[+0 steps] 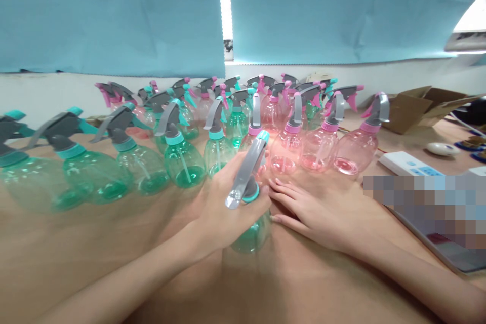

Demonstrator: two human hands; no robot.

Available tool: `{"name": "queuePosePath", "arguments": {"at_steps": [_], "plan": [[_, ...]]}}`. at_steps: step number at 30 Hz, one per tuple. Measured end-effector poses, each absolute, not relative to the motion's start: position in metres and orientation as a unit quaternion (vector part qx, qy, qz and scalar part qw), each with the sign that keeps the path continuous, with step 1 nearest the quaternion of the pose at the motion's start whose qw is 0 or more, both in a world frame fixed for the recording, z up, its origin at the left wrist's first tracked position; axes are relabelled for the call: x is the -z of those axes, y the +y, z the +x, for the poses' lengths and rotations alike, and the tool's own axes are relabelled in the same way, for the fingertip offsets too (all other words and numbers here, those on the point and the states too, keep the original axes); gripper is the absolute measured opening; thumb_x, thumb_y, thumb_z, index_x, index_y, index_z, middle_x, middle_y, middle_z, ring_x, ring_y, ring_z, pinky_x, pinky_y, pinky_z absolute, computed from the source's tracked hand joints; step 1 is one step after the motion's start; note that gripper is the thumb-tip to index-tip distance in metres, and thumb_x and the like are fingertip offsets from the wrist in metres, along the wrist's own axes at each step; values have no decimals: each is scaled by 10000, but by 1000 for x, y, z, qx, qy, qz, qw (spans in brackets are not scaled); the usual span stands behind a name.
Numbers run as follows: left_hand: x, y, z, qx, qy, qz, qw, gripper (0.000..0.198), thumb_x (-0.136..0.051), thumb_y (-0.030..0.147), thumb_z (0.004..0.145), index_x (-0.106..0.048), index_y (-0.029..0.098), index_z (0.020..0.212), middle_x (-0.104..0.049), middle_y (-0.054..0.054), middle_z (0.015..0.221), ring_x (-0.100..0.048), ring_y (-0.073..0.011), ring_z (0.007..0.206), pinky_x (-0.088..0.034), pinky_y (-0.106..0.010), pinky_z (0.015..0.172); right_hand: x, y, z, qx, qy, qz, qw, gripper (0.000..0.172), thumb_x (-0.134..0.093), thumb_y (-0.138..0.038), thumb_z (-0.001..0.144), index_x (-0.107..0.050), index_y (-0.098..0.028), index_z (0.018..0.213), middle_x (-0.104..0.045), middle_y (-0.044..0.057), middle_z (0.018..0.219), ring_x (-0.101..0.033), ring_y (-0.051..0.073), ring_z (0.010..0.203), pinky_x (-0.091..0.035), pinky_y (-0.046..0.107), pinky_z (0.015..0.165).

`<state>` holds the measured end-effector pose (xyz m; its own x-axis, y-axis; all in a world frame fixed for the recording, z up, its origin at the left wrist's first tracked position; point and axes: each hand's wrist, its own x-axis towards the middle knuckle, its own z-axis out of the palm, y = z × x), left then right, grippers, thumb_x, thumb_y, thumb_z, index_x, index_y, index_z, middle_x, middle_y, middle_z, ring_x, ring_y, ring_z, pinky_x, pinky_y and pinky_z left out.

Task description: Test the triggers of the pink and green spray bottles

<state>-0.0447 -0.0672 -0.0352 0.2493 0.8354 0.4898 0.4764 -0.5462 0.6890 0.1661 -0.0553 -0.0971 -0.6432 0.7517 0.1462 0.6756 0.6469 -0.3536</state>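
Note:
My left hand (222, 202) is wrapped round the neck of a green spray bottle (250, 237), which has a grey trigger head and a turquoise collar. The bottle stands upright on the wooden table (182, 283). Flat on the tabletop just to its right lies my right hand (304, 207), fingers stretched towards the bottle and holding nothing. Whether its fingertips touch the bottle I cannot tell. Behind my hands stand more spray bottles: a green one (185, 164) to the left, and a pink one (357, 149) to the right.
Several more green and pink spray bottles crowd the table's back. An open cardboard box (421, 109) stands at the back right, with a white mouse (442, 149) in front. A white power strip (410, 163) and a partly pixelated dark flat device (451, 250) lie to the right. Blue blinds (114, 15) hang behind.

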Motion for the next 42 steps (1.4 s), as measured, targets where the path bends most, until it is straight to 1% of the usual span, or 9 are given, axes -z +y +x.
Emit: {"name": "queuePosePath", "arguments": {"at_steps": [3,6,12,16,21,26,30,38,42], "plan": [[34,-68,-44,-436,433,758,218,346,-586,155,782,-603,266,1110,-666,4,868,-602,-143,672,-534,-266,612,97,-56,166,-129,-897,-397,145,559,-490,-496,984,-506,-173,1440,-511,141,1471,-414,353,1395,-383,579,1121],[34,-69,-44,-430,440,757,219,282,-572,150,764,-608,257,1022,-645,13,845,-591,-134,656,-530,-259,608,98,-56,166,-129,-896,-395,154,546,-489,-494,985,-502,-201,1445,-521,129,1464,-424,348,1391,-381,582,1120],[31,-70,-44,-427,433,760,229,284,-542,152,752,-572,258,1015,-599,28,813,-569,-129,656,-503,-242,596,104,-54,167,-130,-897,-394,154,583,-466,-522,989,-473,-184,1464,-473,131,1503,-396,336,1410,-371,562,1132],[27,-69,-42,-422,432,752,265,290,-544,152,738,-562,254,1009,-618,23,812,-570,-135,647,-499,-252,590,103,-54,167,-122,-899,-393,152,584,-462,-520,990,-487,-165,1453,-490,140,1489,-413,341,1399,-387,561,1122],[19,-68,-41,-407,416,749,316,176,-536,202,699,-531,252,868,-634,11,781,-563,-153,632,-494,-263,559,100,-55,167,-123,-898,-392,161,567,-483,-507,985,-481,-195,1459,-506,131,1477,-429,341,1389,-398,567,1112],[17,-66,-43,-395,410,755,324,187,-533,230,700,-543,262,884,-640,9,735,-544,-155,588,-449,-256,497,104,-54,168,-127,-897,-394,156,599,-437,-551,992,-465,-187,1468,-459,121,1515,-368,324,1428,-363,553,1140],[19,-65,-44,-389,408,761,320,170,-533,238,708,-534,262,876,-638,7,739,-537,-152,579,-424,-255,489,107,-53,168,-132,-897,-396,148,638,-404,-579,994,-455,-158,1471,-429,128,1535,-328,316,1449,-338,541,1158],[17,-65,-44,-385,400,768,319,125,-507,232,711,-527,262,831,-615,17,717,-513,-154,572,-412,-267,502,98,-55,166,-124,-897,-400,139,598,-435,-550,993,-489,-167,1449,-476,127,1503,-375,329,1423,-377,542,1134],[17,-65,-44,-381,407,770,310,112,-495,248,711,-510,255,823,-601,14,711,-519,-156,578,-426,-270,507,97,-56,166,-130,-897,-401,136,600,-458,-532,989,-478,-158,1458,-459,133,1513,-372,338,1423,-366,559,1138]]}}
